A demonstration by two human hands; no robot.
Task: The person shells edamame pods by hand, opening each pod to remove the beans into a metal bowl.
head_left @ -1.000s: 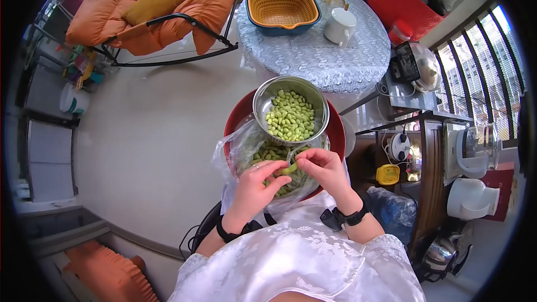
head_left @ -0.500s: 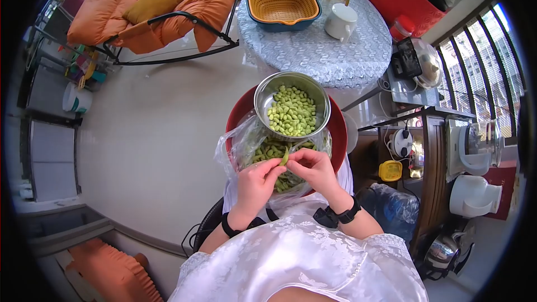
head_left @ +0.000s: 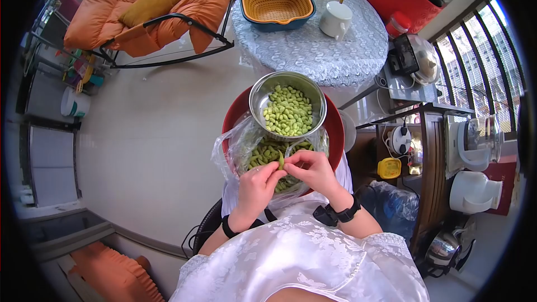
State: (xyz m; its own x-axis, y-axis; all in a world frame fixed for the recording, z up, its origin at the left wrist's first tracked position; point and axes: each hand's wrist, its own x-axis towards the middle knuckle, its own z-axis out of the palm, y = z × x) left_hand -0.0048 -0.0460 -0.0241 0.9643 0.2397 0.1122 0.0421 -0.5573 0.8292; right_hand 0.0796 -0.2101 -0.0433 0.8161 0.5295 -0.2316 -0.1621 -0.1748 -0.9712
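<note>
Between the fingertips of both hands is a green soybean pod (head_left: 281,160), held upright. My left hand (head_left: 257,187) pinches it from the left, and my right hand (head_left: 314,174) pinches it from the right. Below and behind them, a clear plastic bag (head_left: 226,154) holds many more pods (head_left: 263,153), partly covered by my hands. A steel pot (head_left: 257,96) with shelled green beans (head_left: 288,113) sits just beyond the bag. Bag and pot both rest in a red basin (head_left: 238,111) at my lap.
Ahead stands a cloth-covered table (head_left: 313,56) with an orange basket (head_left: 278,1) in a blue one and a white lidded mug (head_left: 336,19). An orange cushioned chair (head_left: 151,8) is at the far left. A wooden shelf (head_left: 433,156) with appliances lines the right side.
The view has shifted slightly. Both hands stay pinched on the pod, which now points more upright than before.
</note>
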